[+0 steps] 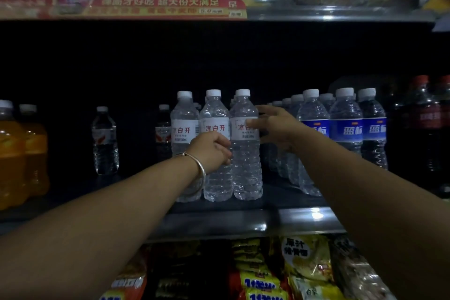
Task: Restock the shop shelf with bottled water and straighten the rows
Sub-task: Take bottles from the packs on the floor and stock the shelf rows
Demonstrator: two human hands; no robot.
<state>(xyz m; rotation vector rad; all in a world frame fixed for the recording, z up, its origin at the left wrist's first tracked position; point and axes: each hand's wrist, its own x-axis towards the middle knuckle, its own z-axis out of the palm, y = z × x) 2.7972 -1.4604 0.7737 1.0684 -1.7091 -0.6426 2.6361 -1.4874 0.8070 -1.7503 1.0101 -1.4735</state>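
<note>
The left hand (214,147) is curling around the lower body of the middle white-label bottle (215,143), fingers wrapping it below the label, probably so it can be nudged into line without tipping. The right hand (275,126) is reaching in with fingers spread and relaxed, its fingertips touching the label side of the right white-label bottle (244,148); it is gripping nothing, and seems to be steadying that bottle while the neighbour is being shifted.

The three white-label bottles are standing upright and touching one another at the front edge of the shelf (304,219), labels facing outward, with the left white-label bottle (183,129) completing the row. More caps are showing just behind them, so the rows are running back into the dark.

Just to the right, blue-label bottles (345,129) are forming their own rows. To the left, a lone small water bottle (104,141) is standing well apart, leaving a gap likely needing stock, and orange drink bottles (22,153) are sitting at the far left.
</note>
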